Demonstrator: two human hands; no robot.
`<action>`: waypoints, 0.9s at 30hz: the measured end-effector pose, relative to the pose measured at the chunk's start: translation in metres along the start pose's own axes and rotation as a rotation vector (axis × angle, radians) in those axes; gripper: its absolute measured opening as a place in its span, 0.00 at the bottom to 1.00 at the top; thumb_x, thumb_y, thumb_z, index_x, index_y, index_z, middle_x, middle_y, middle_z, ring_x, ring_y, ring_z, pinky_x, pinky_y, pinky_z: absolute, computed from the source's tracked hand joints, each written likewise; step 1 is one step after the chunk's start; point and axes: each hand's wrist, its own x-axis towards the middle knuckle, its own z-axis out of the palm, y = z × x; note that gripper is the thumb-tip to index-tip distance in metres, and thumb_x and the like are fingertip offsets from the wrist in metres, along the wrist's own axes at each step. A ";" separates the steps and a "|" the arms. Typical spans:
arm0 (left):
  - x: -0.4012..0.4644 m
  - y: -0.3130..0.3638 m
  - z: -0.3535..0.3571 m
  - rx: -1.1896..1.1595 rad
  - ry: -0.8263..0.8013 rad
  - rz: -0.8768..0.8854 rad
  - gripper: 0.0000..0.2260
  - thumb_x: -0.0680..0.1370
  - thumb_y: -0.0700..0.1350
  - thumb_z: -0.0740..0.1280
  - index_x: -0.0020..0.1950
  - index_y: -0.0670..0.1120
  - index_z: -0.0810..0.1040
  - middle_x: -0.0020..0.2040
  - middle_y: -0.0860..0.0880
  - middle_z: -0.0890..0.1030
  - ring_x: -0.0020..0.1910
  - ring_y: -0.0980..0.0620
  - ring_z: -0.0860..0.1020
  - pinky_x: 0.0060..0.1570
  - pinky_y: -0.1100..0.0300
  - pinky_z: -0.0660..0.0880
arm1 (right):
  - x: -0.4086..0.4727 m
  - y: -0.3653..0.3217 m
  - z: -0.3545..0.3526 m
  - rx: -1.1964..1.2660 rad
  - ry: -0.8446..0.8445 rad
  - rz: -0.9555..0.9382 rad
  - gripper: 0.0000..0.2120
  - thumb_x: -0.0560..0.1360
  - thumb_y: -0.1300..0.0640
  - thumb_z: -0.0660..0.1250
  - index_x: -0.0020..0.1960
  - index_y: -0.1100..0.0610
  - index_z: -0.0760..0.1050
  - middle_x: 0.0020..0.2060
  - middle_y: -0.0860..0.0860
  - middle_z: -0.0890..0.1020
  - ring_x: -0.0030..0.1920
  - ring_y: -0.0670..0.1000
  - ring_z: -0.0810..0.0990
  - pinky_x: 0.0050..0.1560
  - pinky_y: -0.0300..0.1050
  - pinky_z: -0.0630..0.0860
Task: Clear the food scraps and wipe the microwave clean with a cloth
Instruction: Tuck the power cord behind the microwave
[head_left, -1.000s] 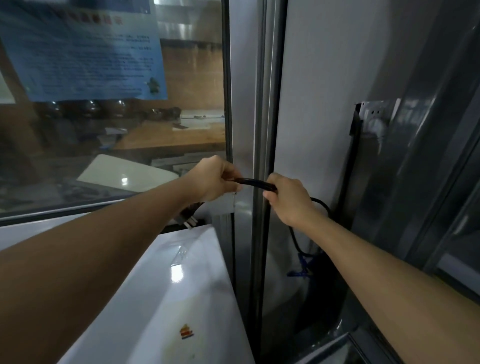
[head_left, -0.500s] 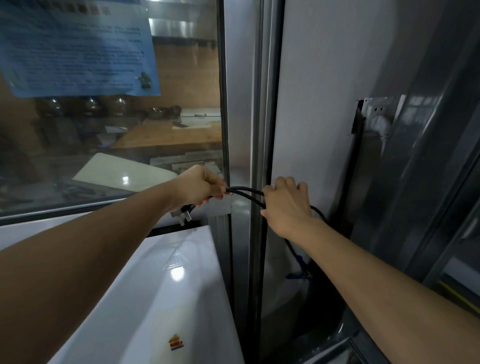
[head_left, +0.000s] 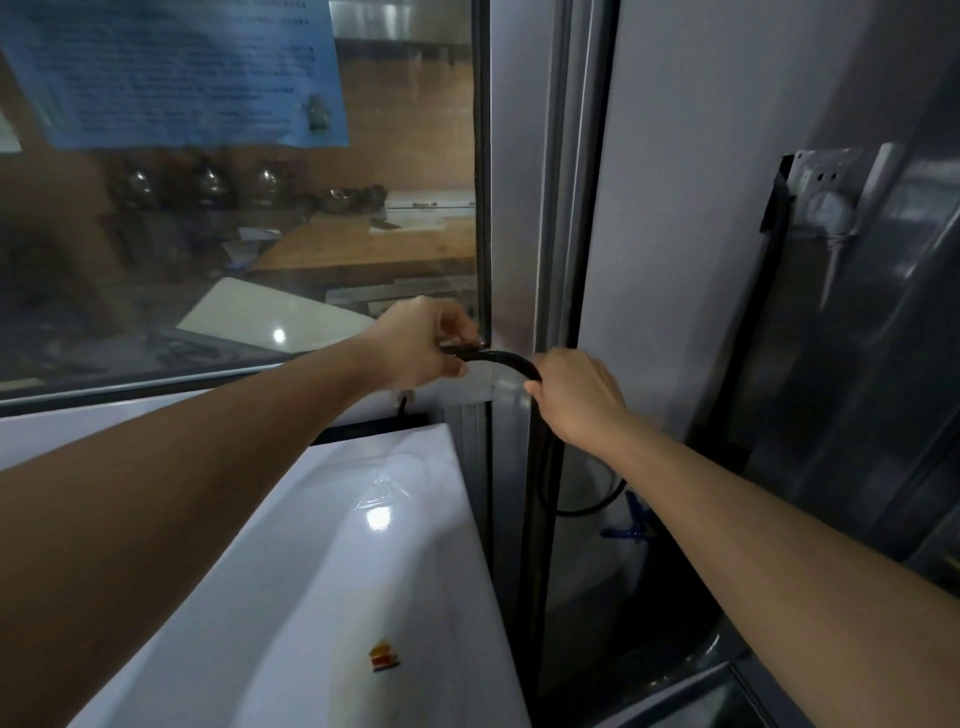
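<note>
The white top of the microwave (head_left: 322, 597) fills the lower left, with a small red and yellow sticker on it. Behind and above it, a black power cord (head_left: 506, 359) arches between both my hands in front of the metal window frame. My left hand (head_left: 421, 345) is closed on the cord's left end, fingers pinched round it. My right hand (head_left: 574, 397) grips the cord on the right, and from there it drops and loops down behind the microwave. No cloth or food scraps are in view.
A glass window (head_left: 234, 249) with a blue notice (head_left: 176, 73) taped on it is at the left. A wall socket (head_left: 826, 192) with a grey plug in it sits at the upper right, beside a dark steel panel. A blue clip (head_left: 631, 525) hangs low by the cord.
My left hand has risen and drawn the cord's end up; the plug that hung below it half a second ago is now hidden. My right hand has slid right along the cord.
</note>
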 end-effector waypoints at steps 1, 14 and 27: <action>-0.002 -0.003 -0.002 0.041 0.006 0.001 0.12 0.71 0.38 0.72 0.53 0.45 0.75 0.48 0.50 0.77 0.45 0.52 0.76 0.47 0.59 0.73 | 0.001 0.002 0.000 0.017 -0.005 0.005 0.11 0.81 0.56 0.58 0.49 0.61 0.76 0.43 0.54 0.76 0.41 0.53 0.76 0.38 0.45 0.71; -0.017 -0.030 -0.017 0.428 -0.103 0.006 0.16 0.74 0.44 0.70 0.61 0.48 0.77 0.50 0.49 0.78 0.46 0.52 0.72 0.49 0.60 0.69 | 0.005 0.005 0.018 0.247 -0.025 0.048 0.12 0.79 0.54 0.60 0.40 0.59 0.72 0.37 0.55 0.78 0.37 0.55 0.80 0.41 0.50 0.78; -0.023 -0.027 -0.010 0.581 0.071 0.056 0.15 0.72 0.46 0.71 0.59 0.52 0.80 0.53 0.48 0.82 0.53 0.45 0.77 0.50 0.56 0.72 | 0.012 -0.005 0.058 0.734 -0.059 0.237 0.07 0.80 0.56 0.60 0.49 0.58 0.75 0.41 0.56 0.80 0.32 0.49 0.84 0.38 0.44 0.82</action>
